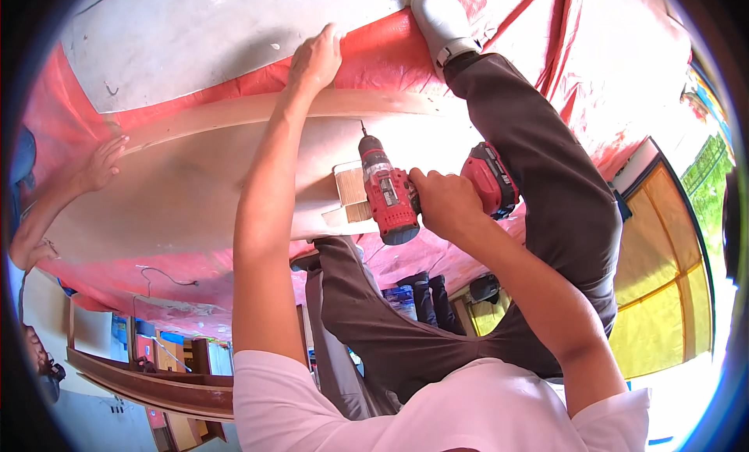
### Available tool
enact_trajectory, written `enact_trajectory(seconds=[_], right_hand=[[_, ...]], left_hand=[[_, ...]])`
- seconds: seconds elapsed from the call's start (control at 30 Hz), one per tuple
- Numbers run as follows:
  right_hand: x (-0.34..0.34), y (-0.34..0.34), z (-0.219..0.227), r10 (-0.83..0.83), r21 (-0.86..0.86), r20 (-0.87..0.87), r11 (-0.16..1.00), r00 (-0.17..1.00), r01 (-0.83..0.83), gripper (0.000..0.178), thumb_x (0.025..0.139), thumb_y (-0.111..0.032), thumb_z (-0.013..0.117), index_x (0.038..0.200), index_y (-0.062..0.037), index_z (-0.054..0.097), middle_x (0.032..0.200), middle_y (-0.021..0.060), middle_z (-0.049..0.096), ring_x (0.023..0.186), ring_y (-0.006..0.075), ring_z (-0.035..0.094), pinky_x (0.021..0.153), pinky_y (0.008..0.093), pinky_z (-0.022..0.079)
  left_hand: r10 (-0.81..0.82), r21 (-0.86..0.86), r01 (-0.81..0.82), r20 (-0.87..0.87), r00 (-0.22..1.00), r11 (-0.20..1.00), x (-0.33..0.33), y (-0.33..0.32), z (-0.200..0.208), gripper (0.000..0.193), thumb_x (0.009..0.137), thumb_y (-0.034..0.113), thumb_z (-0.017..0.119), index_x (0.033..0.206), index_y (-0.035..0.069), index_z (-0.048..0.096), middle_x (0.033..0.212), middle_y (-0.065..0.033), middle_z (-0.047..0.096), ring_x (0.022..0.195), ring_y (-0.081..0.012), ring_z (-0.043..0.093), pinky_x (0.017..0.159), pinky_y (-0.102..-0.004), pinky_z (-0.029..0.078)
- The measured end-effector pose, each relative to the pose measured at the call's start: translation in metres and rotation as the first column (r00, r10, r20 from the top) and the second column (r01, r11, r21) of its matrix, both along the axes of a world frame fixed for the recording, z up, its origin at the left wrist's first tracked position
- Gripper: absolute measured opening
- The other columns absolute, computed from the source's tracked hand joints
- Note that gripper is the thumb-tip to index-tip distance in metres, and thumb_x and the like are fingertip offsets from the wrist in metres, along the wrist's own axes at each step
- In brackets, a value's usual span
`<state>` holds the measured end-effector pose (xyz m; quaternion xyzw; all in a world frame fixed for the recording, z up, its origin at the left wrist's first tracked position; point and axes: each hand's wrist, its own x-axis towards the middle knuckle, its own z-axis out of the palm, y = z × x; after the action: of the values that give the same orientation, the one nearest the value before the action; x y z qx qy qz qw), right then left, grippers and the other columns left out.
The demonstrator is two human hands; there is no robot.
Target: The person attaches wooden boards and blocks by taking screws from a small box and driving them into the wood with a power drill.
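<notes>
My right hand [449, 202] grips the handle of a red and black cordless drill [392, 202]. The drill's bit points away from me, with its tip just short of a pale wooden strip [374, 102] along the far edge of a large wooden panel [172, 186]. Stretched past that strip, my left hand [316, 58] has its fingers curled together near a pale sheet's edge; what they hold, if anything, is too small to make out. Beside the drill, small light-brown wooden pieces [353, 185] lie on the panel.
At the left, another person's hand [101, 163] rests at the panel's end, their other hand [31, 253] nearer. Red sheeting [374, 54] covers the ground, with a pale sheet [187, 50] on it. My shoe [441, 23] is far; a yellow framed panel [663, 265] stands right.
</notes>
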<state>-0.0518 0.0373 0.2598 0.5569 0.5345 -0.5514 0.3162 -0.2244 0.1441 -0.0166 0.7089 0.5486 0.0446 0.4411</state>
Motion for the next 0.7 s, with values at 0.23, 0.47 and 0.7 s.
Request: enact_trajectory(seconds=[0.23,0.47,0.7], right_hand=[[0.000,0.006,-0.001,0.007,-0.008,0.013,1.000,1.000,-0.007,0.029,0.081,-0.006,0.059,0.109,-0.0059,0.053,0.088,0.0191,0.065,0.081,0.0382,0.067,0.070,0.0486,0.052],[0.001,0.002,-0.002,0.005,0.003,0.004,1.000,1.000,-0.005,0.031,0.080,-0.007,0.062,0.110,-0.0066,0.054,0.087,0.0178,0.065,0.079,0.0368,0.067,0.068,0.0476,0.053],[0.000,0.005,-0.002,0.003,0.018,0.001,1.000,1.000,-0.004,0.031,0.079,-0.006,0.062,0.109,-0.0065,0.055,0.086,0.0177,0.066,0.078,0.0371,0.067,0.068,0.0474,0.053]], left_hand=[[-0.217,-0.247,0.200,-0.041,0.975,0.948,-0.010,-0.062,-0.012,0.029,0.098,0.024,0.037,0.112,0.009,0.058,0.097,-0.0258,0.066,0.090,-0.0442,0.064,0.078,-0.0533,0.051],[-0.300,-0.571,0.445,0.334,0.894,0.690,-0.016,-0.062,-0.018,0.028,0.084,0.033,0.069,0.096,0.009,0.073,0.101,-0.0155,0.071,0.087,-0.0310,0.068,0.079,-0.0393,0.052],[-0.497,-0.670,0.489,0.202,0.844,0.558,0.003,-0.036,-0.017,0.040,0.075,0.039,0.076,0.091,0.003,0.071,0.086,-0.0120,0.071,0.078,-0.0233,0.065,0.073,-0.0364,0.050]])
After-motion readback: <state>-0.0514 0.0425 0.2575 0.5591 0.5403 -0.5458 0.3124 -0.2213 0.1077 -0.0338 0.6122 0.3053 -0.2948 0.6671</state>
